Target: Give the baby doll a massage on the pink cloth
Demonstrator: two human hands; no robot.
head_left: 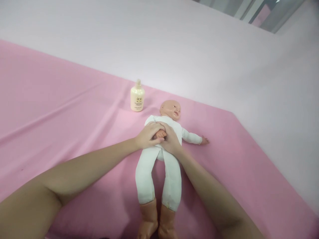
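A baby doll (163, 157) with a white cloth body lies on its back, feet toward me. Over its belly, my left hand (149, 135) is closed around one small plastic doll's hand (160, 134). My right hand (171, 138) presses against the same doll's hand from the other side, fingers curled and partly hidden behind it. That arm of the doll is mostly covered by my hands. The doll's other arm (191, 136) stretches out to the right, touched by neither hand. Beyond my left hand stands a cream pump bottle (137, 99), upright, beside the doll's head.
A pink cloth (62, 103) with a few creases covers the table under the doll. Its far edge runs behind the bottle and angles down on the right. Past it is a pale surface (104, 36). Grey panels (236, 8) show at the top right.
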